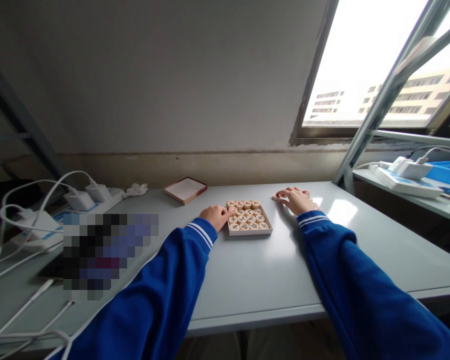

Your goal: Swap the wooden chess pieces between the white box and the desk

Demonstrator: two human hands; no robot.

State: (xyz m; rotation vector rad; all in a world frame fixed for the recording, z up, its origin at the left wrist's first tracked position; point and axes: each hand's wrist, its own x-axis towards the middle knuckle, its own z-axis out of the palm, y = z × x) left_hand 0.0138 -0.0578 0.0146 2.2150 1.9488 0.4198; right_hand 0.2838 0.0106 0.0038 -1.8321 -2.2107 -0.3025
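An open box (pixel 250 232) of round wooden Chinese chess pieces (pixel 251 219) rests on the desk, the pieces lying in rows with red or black characters facing up. My left hand (pixel 215 216) is closed on the box's left side, one fingertip over the edge at the pieces; its other fingers are partly hidden. To the right of the box, my right hand (pixel 297 200) has its fingertips on a single chess piece (pixel 276 197) at the desk surface. More pale pieces seem to show beside that hand, mostly covered by it.
The box lid (pixel 186 190) lies inner side up at the back left. Power strips (pixel 110 197) with chargers and white cables crowd the left, near a pixelated area. A metal post (pixel 375 107) and side shelf (pixel 397 187) stand at the right, below a window.
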